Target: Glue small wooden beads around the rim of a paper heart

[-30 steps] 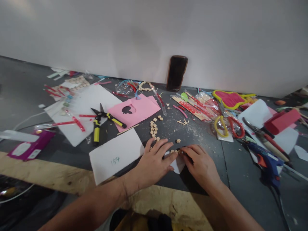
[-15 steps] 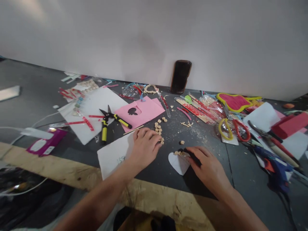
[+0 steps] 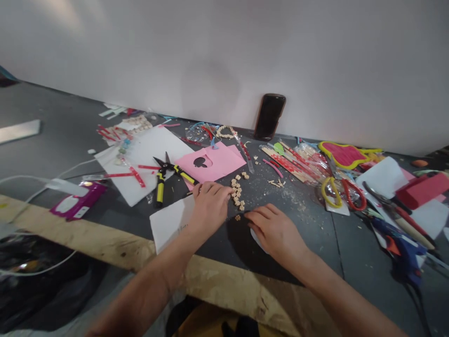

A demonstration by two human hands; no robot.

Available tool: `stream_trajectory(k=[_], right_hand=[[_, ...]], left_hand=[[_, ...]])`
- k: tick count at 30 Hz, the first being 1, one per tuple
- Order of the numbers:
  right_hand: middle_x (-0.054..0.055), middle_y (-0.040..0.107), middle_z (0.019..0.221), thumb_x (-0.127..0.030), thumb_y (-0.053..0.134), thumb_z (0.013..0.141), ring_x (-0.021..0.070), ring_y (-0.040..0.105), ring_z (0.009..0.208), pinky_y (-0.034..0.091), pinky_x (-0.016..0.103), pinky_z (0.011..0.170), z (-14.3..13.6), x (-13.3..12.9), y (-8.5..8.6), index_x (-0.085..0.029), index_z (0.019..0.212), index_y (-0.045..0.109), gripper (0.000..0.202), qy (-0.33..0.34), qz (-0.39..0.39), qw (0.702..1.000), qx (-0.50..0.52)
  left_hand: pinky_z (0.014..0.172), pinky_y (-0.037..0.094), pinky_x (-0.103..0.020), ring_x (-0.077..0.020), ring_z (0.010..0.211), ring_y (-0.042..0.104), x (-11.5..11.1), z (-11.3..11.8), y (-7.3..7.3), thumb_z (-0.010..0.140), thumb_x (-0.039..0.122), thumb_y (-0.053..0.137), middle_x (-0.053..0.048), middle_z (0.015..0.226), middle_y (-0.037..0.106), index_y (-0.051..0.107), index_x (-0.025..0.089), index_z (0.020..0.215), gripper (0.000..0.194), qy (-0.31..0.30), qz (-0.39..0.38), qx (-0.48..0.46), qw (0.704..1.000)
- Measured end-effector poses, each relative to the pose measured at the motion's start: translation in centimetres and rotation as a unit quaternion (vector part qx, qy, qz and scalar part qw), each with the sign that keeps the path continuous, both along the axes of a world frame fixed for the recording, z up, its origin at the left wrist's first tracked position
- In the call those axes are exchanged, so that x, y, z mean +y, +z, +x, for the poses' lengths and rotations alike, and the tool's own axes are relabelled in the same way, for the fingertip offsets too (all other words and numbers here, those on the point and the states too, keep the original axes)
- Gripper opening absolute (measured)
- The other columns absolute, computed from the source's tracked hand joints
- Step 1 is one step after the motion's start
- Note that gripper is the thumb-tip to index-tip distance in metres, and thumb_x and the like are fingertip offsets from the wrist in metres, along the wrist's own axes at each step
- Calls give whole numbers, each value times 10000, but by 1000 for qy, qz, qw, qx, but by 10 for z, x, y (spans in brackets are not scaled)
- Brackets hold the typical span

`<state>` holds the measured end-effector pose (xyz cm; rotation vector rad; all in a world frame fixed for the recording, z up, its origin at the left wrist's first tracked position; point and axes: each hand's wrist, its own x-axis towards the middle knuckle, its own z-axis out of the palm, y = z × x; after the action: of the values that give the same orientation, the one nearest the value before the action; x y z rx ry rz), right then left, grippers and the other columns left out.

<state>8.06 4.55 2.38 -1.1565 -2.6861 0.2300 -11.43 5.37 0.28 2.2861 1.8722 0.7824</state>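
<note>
Pale bead clusters (image 3: pixel 236 193) on dark table (image 3: pixel 308 243), between the hands: likely light, stiff, breakable; pinch singly by the sides.
Left hand (image 3: pixel 211 206) palm-down, fingers bunched beside the clusters; right hand (image 3: pixel 277 229) low over white paper (image 3: pixel 257 239), fingers close together. Can't tell if either holds anything.

dark tabletop (image 3: pixel 315 227); on it, beige clusters (image 3: pixel 237 193); white sheet (image 3: pixel 147 150); curved pink strip (image 3: pixel 273 167)
</note>
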Motion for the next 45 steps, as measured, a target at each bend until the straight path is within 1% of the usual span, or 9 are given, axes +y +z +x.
stream_trajectory(k=[4, 7, 11, 15, 18, 22, 27, 32, 45], right_hand=[[63, 671, 875, -216, 550, 852, 217, 576, 833, 456, 326, 698, -30, 6, -8, -198, 979, 647, 161, -7, 13, 998, -61], [64, 671, 838, -222, 554, 850, 218, 582, 812, 455, 324, 682, -35, 9, -10, -192, 882, 659, 113, -11, 13, 997, -74], [55, 666, 930, -203, 506, 882, 188, 583, 869, 460, 306, 788, -4, 13, 3, -192, 935, 645, 149, -38, 23, 999, 28], [65, 649, 993, -269, 480, 895, 184, 597, 907, 473, 310, 800, 46, 8, 13, -203, 1028, 618, 203, -160, 57, 979, 112], [60, 653, 967, -284, 472, 888, 182, 616, 868, 492, 308, 748, 69, -4, 4, -214, 1025, 606, 204, -206, 33, 972, 111], [49, 665, 886, -274, 481, 872, 181, 626, 804, 505, 302, 684, 72, -19, -16, -220, 962, 592, 154, -211, -16, 970, 116], [58, 667, 893, -228, 494, 862, 194, 611, 853, 494, 334, 750, 66, -22, -30, -212, 944, 589, 127, -176, -7, 977, 122], [53, 671, 888, -213, 499, 853, 201, 614, 857, 490, 347, 747, 66, -22, -33, -211, 934, 588, 120, -176, -18, 978, 112], [51, 670, 890, -213, 486, 871, 199, 605, 853, 482, 345, 768, 64, -21, -37, -209, 915, 593, 116, -176, -41, 978, 106]], left_hand=[[871, 291, -422, -231, 977, 500, -2, 1, -1, 875, 162, 466, -18, 962, 682, 627, 238, 966, 200, -7, 11, -3, 1000], [876, 303, -418, -228, 984, 500, -3, 3, -2, 873, 151, 467, -21, 977, 677, 627, 233, 977, 208, -13, 24, -12, 1000], [873, 332, -388, -213, 1005, 496, -7, 8, -5, 868, 125, 454, -39, 1007, 659, 618, 206, 1004, 228, -70, 37, -26, 997], [890, 339, -379, -198, 1022, 503, -17, 21, -8, 878, 184, 477, -38, 1035, 637, 617, 216, 1009, 195, -159, 32, -31, 986], [977, 282, -435, -229, 1149, 453, -25, 31, -12, 880, 305, 509, -56, 1160, 590, 589, 241, 1101, 243, -223, 34, 1, 974], [1055, 141, -542, -303, 1299, 309, -31, 40, -18, 836, 511, 519, -101, 1366, 447, 501, 271, 1252, 480, -279, 33, 63, 958], [1077, 119, -553, -303, 1338, 257, -29, 41, -21, 838, 554, 482, -104, 1384, 427, 500, 273, 1250, 499, -258, 29, 80, 962], [1086, 164, -520, -290, 1322, 291, -24, 36, -14, 876, 413, 499, -89, 1328, 476, 563, 250, 1171, 343, -179, 12, 62, 982], [1060, 141, -567, -305, 1336, 250, -28, 41, -18, 849, 489, 511, -76, 1371, 435, 535, 329, 1203, 389, -256, -7, 83, 963]])
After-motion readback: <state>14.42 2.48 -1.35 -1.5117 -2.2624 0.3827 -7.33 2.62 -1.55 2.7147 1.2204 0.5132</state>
